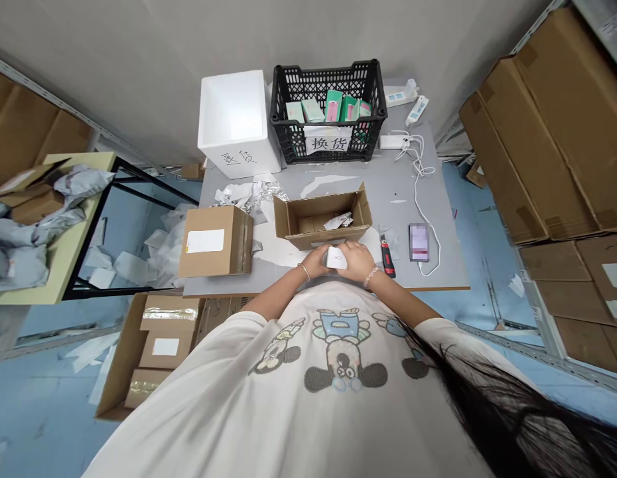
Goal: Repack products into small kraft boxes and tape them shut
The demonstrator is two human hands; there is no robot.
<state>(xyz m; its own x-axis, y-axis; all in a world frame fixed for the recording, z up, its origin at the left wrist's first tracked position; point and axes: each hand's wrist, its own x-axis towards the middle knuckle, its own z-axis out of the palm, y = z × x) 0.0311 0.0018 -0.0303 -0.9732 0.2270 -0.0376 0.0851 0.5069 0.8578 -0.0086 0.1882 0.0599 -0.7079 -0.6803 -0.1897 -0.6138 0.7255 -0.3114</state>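
Observation:
Between my two hands is a small white box (337, 258) with faint writing on its top, close to the table's front edge. My left hand (316, 261) grips its left side, and my right hand (357, 260) is wrapped round its right side. Just beyond the hands stands an opened cardboard box (308, 214) with its flaps out and some crumpled paper (338, 221) inside. A red and black box cutter (387, 256) lies to the right of my right hand. On the left sits a closed cardboard carton (209, 242) with a white label.
At the table's back stand a white foam box (233, 126) and a black plastic crate (328, 76) holding several green and white packets. A phone (418, 241) with a white cable and power strips (402, 96) are on the right. Cartons (542, 133) stack at far right; parcels (24, 226) lie left.

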